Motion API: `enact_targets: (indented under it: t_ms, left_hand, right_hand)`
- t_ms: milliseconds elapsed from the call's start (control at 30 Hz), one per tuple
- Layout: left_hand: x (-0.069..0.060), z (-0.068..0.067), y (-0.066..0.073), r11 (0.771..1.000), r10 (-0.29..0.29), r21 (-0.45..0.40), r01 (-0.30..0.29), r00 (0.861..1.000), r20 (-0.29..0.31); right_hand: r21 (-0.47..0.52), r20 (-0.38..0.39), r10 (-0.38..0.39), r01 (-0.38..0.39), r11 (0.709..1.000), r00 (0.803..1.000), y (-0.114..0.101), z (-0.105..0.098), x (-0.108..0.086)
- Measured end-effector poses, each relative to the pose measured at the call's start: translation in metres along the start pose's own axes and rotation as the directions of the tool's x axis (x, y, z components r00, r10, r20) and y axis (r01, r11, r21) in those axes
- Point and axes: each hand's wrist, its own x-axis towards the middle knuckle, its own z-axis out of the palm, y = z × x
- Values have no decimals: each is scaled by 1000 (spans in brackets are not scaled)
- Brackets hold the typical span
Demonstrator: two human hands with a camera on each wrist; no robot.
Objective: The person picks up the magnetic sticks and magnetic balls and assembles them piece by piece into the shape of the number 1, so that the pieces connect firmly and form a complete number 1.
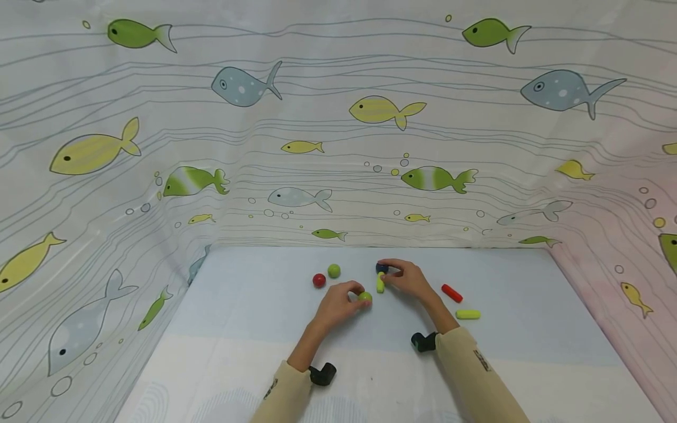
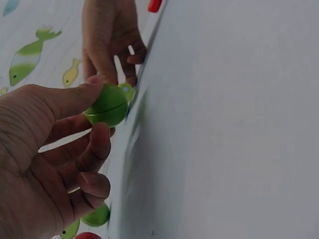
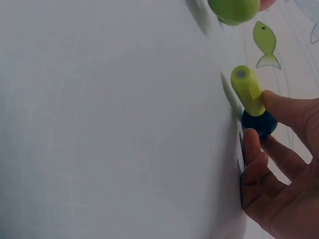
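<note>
My left hand pinches a green ball between thumb and fingers; a seam line runs round the ball. To its right, my right hand holds a dark blue ball together with a short yellow-green rod. The thumb lies against the rod near the ball, with the fingers around the ball. One end of the rod meets the ball, and its free end, with a grey disc, points towards the left hand's green ball. In the head view the rod's near end is apart from that green ball.
Left of the hands, a red ball and another green ball lie on the white table. Right of the right forearm lie a red rod and a yellow-green rod. A fish-patterned curtain surrounds the table's back and sides.
</note>
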Motion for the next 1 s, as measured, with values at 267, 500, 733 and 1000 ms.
enact_targets:
  t_ms: [267, 500, 733, 1000]
  left_hand:
    - [4, 16, 5, 999, 34, -28, -35, 998, -49]
    - [6, 24, 10, 999, 38, -30, -40, 997, -65]
    - [8, 28, 13, 998, 45, -33, -48, 996, -76]
    - [9, 29, 16, 1000, 15, 16, -14, 996, -92]
  right_hand:
    - [28, 21, -34, 33, 999, 999, 1, -2, 0]
    - [25, 25, -45, 45, 999, 999, 2, -2, 1]
    - [11, 14, -34, 33, 999, 999, 1, -1, 0]
    - [10, 28, -30, 30, 1000, 999, 2, -1, 1]
